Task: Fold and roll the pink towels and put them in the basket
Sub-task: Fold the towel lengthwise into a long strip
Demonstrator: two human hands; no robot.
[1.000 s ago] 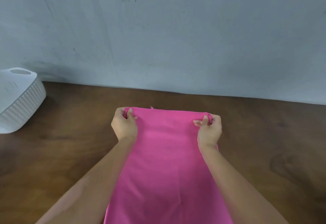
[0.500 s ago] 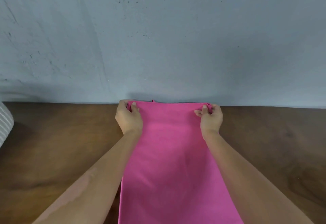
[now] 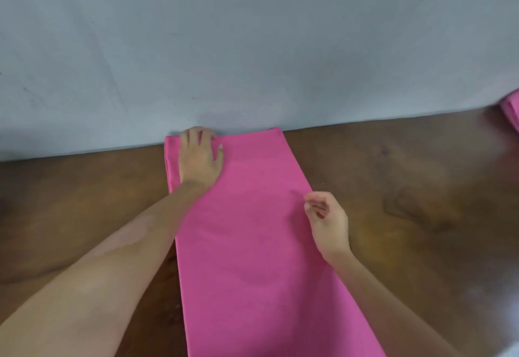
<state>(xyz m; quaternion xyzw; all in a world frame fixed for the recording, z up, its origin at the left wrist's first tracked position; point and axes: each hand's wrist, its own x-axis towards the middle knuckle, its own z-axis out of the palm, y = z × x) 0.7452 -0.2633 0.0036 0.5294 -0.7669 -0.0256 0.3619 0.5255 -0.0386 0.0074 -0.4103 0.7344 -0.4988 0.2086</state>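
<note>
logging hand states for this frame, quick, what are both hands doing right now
Left hand: open, fingers flat on the far end of the long folded pink towel.
Right hand: fingers loosely curled over the towel's right edge, holding nothing.

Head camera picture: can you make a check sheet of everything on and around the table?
Surface: brown wooden table.
Job's things: pink towel lies flat as a long strip, far end at the wall; basket not in view.
Clutter: more pink cloth at the right edge.
Grippers: left hand rests flat on the towel's far left corner; right hand, loosely curled, at its right edge.
Cables: nothing seen.
Surroundings: grey-blue wall.
</note>
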